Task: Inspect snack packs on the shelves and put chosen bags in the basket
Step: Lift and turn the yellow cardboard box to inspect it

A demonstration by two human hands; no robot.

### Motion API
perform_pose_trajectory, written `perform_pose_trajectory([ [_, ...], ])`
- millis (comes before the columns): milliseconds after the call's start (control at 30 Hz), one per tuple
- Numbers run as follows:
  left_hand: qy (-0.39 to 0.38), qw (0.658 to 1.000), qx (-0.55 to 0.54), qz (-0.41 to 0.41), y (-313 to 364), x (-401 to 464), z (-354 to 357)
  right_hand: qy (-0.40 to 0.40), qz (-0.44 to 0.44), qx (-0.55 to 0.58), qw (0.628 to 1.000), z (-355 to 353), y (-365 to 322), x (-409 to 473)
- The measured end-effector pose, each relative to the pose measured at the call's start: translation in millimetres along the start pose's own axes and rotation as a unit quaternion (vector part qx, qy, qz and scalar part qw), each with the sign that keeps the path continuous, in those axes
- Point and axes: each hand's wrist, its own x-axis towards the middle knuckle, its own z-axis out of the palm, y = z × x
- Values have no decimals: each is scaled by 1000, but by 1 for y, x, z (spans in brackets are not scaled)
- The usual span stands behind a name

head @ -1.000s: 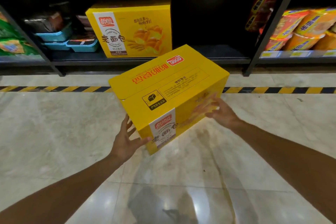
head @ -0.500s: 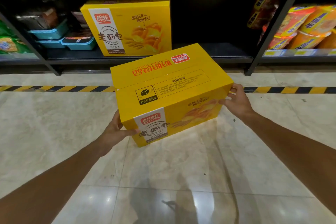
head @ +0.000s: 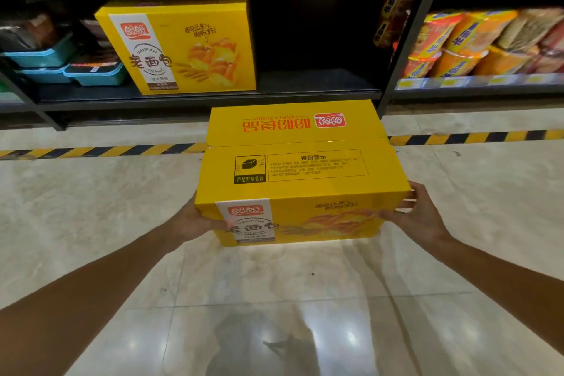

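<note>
- Left hand (head: 195, 223): pressed against the left end of the yellow box (head: 300, 180), thumb on its front face; the fingers are hidden behind the box.
- Right hand (head: 418, 217): fingers spread, clasping the right end.
- Box held level above the floor (head: 91, 217), in front of the shelf (head: 305, 91).
- Second box (head: 180, 46) stands on the shelf.
- Snack packs (head: 476, 43) at right are blurred.
</note>
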Motion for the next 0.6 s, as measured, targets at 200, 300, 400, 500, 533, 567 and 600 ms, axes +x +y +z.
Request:
perform_pose_trajectory([
  [200, 18, 999, -19, 24, 4, -5, 14, -109, 10, 26, 994, -2, 4, 3],
  [300, 18, 999, -25, -20, 2, -9, 17, -82, -10, 1, 997, 1, 3, 4],
  [400, 22, 999, -24, -40, 5, -14, 16, -71, -18, -32, 997, -5, 4, 0],
  [500, 29, 999, -14, -34, 14, -20, 9, -43, -48, -73, 995, -15, 0, -12],
  [533, 33, 999, -12, -27, 17, -21, 5, -28, -60, -87, 994, -19, -2, -15],
  [567, 42, 999, -12, -19, 22, -22, 1, -11, -66, -101, 993, -24, -4, -16],
  [600, 52, 998, -16, -10, 27, -23, -3, 9, -70, -117, 991, -29, -7, -15],
])
